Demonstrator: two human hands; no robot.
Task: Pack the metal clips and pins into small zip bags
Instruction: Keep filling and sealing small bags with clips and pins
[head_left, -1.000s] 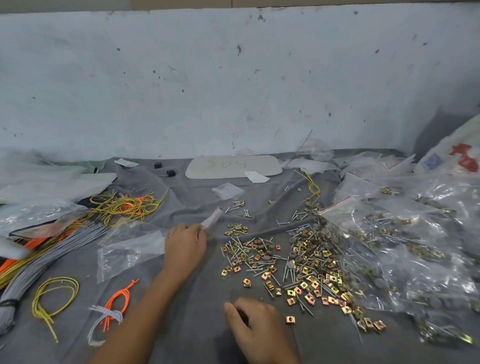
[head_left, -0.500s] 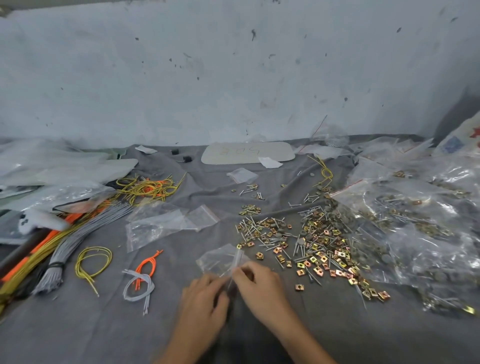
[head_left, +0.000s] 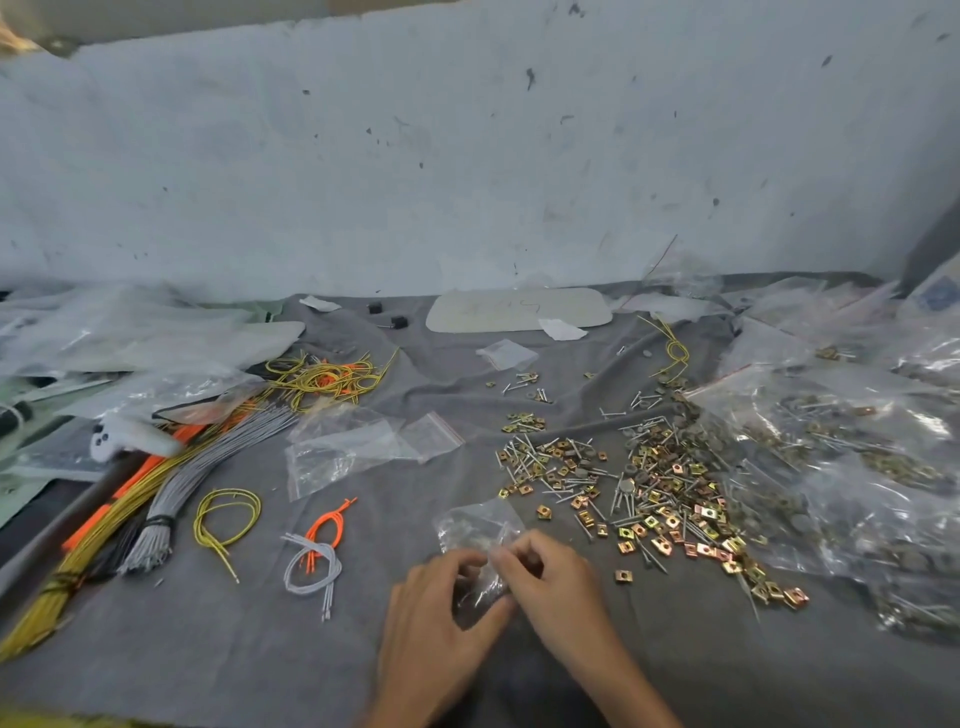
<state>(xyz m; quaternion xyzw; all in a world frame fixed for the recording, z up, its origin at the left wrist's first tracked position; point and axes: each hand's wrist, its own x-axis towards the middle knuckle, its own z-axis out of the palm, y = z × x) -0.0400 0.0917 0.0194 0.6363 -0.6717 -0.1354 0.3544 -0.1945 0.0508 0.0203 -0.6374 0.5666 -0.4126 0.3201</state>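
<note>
A small clear zip bag (head_left: 475, 525) sits low in the middle of the grey cloth, held between both hands. My left hand (head_left: 439, 618) pinches its near edge with thumb and fingers. From the other side my right hand (head_left: 545, 577) pinches the same edge, fingers curled. Just right of the hands lies a wide scatter of brass-coloured metal clips and silver pins (head_left: 639, 483). More empty small zip bags (head_left: 358, 447) lie flat to the upper left of the hands.
Large clear bags of filled packets (head_left: 841, 457) pile up at the right. Bundles of grey, yellow and orange wires (head_left: 156, 499) lie at the left, with small wire loops (head_left: 317, 551) near my left hand. A pale flat card (head_left: 519, 309) lies by the wall.
My left hand brought a small zip bag from the pile at the left down to the middle. My right hand joined it, and now both pinch the bag's edge.
</note>
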